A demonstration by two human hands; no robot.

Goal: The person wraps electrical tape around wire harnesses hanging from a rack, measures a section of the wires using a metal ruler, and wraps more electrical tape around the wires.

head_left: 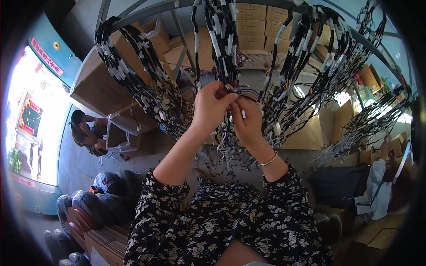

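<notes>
My left hand (209, 107) and my right hand (248, 122) meet in front of the middle bundle of black-and-white wrapped wire harnesses (224, 48), which hangs from a metal rail. Fingers of both hands are pinched together on thin wires (250, 91); a bluish loop and dark strands run out to the right. A small pale end with an orange touch shows at the left fingertips, too small to name. The exact grip is partly covered by my fingers. Below my hands dangle loose harness ends with small connectors (227, 148).
More harness bundles hang on the left (117, 66) and right (306, 53) of the metal rail (151, 9). Cardboard boxes (253, 24) are stacked behind. A person (91, 133) sits low at the left beside an open carton (122, 137). Dark wrapped rolls (91, 204) lie at lower left.
</notes>
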